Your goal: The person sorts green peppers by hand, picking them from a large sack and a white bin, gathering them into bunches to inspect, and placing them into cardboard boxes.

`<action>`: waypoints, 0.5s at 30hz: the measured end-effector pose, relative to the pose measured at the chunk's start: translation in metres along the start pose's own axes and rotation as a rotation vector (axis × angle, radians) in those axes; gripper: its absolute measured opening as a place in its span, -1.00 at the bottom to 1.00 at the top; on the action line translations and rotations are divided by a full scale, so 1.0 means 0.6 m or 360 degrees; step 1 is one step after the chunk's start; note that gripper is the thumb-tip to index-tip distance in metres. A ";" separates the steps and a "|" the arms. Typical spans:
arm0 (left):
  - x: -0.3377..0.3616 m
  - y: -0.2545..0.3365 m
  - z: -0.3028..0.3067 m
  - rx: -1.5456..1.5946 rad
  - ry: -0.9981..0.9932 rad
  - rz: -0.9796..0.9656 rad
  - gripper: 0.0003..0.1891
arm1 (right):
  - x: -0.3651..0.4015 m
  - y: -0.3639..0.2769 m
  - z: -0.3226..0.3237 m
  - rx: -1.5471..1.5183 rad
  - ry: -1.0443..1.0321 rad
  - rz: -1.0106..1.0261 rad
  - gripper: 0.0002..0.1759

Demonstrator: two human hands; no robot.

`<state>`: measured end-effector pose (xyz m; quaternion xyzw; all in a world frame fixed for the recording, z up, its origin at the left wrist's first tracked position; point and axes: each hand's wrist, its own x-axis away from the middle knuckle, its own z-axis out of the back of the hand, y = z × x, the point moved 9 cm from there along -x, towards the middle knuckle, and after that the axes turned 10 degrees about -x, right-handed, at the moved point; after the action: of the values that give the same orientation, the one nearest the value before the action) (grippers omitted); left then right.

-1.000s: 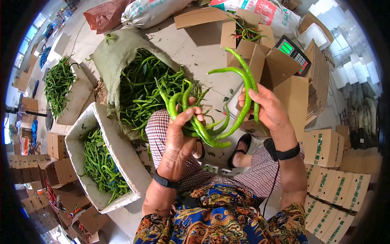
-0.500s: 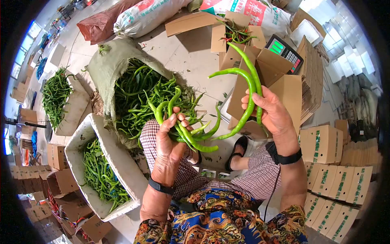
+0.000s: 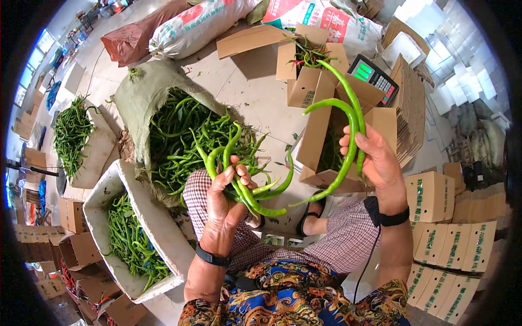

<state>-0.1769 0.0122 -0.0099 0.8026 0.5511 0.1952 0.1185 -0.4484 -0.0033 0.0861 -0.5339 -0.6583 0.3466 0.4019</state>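
My left hand (image 3: 227, 196) is closed round a small bunch of green chili peppers (image 3: 267, 211), which stick out above and to the right of the fingers. Two long green chili peppers (image 3: 343, 168) are pinched in my right hand (image 3: 375, 155), one strongly curved, the other rising past it. Behind the left hand, a green woven sack (image 3: 142, 89) spills a heap of green peppers (image 3: 182, 127) onto the floor. Just beyond the right hand stands an open cardboard box (image 3: 310, 144) with green peppers partly visible inside.
A white foam box (image 3: 171, 252) of peppers stands at left, near another pepper pile (image 3: 73, 130). Beyond the open box are a smaller box with red and green peppers (image 3: 310, 54) and a digital scale (image 3: 375, 79). Stacked cartons (image 3: 457, 244) line the right; full sacks (image 3: 201, 27) lie behind.
My right hand has moved a little right and down with its two peppers, towards the open box's near side. My left hand still grips its bunch, slightly lower.
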 end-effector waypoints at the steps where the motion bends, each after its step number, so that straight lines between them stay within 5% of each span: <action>1: 0.000 -0.003 0.000 0.0003 -0.0001 0.0019 -0.65 | 0.001 0.001 0.001 -0.0016 -0.0026 -0.0010 -0.63; 15: 0.016 -0.010 -0.011 0.0082 0.0034 0.0088 -0.65 | -0.006 -0.032 0.103 -0.0037 0.0312 0.0142 -0.59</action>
<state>-0.1819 0.0233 -0.0045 0.8181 0.5349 0.1927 0.0865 -0.5120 -0.0122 0.0755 -0.5987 -0.5954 0.3025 0.4422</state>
